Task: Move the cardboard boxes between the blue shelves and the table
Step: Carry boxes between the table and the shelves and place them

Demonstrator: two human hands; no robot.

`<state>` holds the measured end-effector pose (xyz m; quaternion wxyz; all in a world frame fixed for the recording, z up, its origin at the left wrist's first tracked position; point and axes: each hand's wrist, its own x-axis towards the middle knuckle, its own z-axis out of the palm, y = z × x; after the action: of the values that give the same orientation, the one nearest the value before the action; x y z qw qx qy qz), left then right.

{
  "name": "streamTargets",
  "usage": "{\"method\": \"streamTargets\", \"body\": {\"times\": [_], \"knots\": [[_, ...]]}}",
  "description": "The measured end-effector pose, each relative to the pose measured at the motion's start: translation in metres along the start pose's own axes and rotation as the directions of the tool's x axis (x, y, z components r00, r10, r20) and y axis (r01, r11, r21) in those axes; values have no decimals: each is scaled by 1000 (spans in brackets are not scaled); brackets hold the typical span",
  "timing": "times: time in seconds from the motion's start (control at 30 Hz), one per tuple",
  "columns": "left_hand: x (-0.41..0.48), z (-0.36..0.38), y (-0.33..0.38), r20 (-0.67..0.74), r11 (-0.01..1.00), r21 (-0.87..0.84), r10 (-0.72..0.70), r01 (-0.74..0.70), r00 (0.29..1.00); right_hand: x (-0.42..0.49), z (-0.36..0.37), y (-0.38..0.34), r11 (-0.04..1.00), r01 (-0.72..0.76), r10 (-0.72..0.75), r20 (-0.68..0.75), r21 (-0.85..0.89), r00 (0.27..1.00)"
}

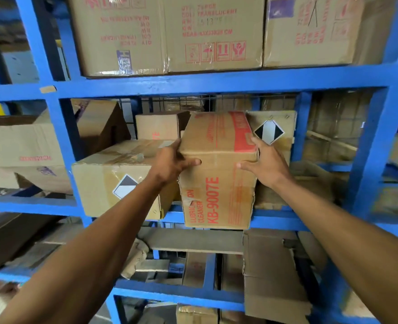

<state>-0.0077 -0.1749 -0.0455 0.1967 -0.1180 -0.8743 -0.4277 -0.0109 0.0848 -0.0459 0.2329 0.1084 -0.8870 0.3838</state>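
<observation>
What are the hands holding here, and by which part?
The KB-9007E cardboard box: the left hand grips its upper left corner, the right hand its upper right corner.

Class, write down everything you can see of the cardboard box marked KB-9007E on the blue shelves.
The KB-9007E box is brown corrugated cardboard, taller than wide, with red print reading sideways, a red band on its top face, and scuffed, taped edges. It stands on the middle blue shelf, its front jutting past the beam, between the left diamond-label box and the rear diamond-label box. The left hand and right hand grip its upper corners, thumbs on the front face.
</observation>
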Motion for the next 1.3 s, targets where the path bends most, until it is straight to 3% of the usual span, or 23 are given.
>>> {"method": "streamTargets", "body": {"times": [0.33, 0.57, 0.7, 0.93, 1.3], "knots": [[-134, 35, 1, -40, 982, -186, 29, -36, 999, -128, -17, 0, 990, -75, 84, -74, 117, 994], [-156, 51, 4, 12, 949, -314, 24, -19, 1000, -150, -19, 4, 956, -199, 216, -58, 214, 975], [-142, 57, 11, -5, 924, -382, 30, -30, 1000, -134, -18, 19, 953, -177, 195, -51, 245, 980], [-113, 69, 14, -82, 874, -486, -28, -16, 996, -99, -21, 38, 881, -163, 81, 199, 443, 977], [-130, 96, 43, -183, 893, -449, -130, 34, 975, -87, -36, 60, 791, -77, -72, 217, 607, 973]]}}
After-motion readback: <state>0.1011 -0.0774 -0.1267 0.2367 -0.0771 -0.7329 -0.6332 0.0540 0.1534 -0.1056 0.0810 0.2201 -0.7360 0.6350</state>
